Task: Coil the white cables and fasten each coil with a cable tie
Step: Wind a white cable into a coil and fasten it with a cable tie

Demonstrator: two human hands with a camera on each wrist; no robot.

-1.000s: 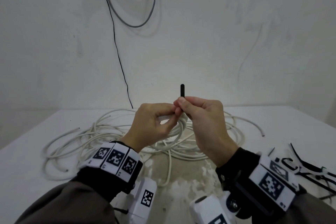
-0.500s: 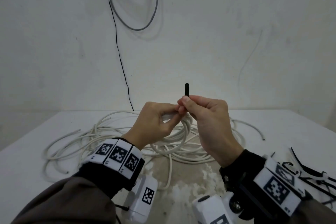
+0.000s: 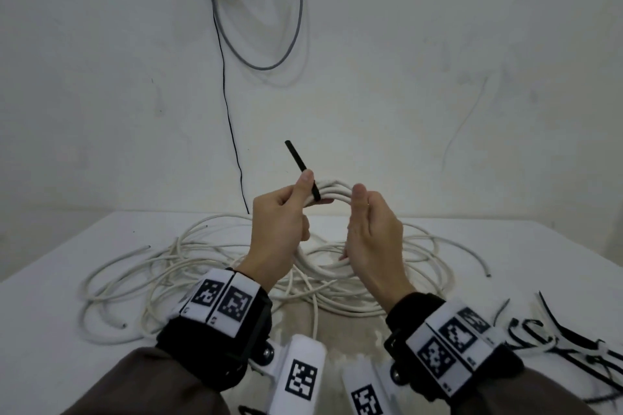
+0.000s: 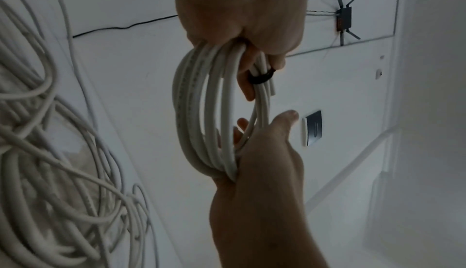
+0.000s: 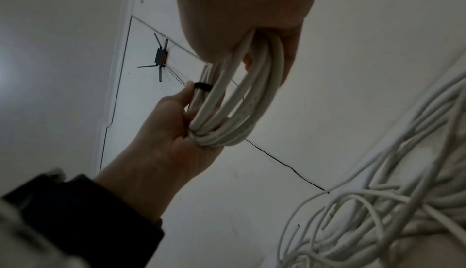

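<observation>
Both hands, left hand (image 3: 281, 226) and right hand (image 3: 374, 232), grip a raised white cable coil (image 3: 332, 194) bound by a black cable tie (image 3: 302, 170).

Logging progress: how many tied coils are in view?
1: the coil held between left hand and right hand, cable tie around it. Others may sit off-frame.

The small coil of white cable (image 3: 332, 194) hangs above the counter (image 3: 50, 307), between the left hand (image 3: 281, 229) and the right hand (image 3: 372, 236). Loose white cables (image 3: 175, 266) lie beneath; black plastic cable ties (image 3: 569, 344) lie right.
</observation>
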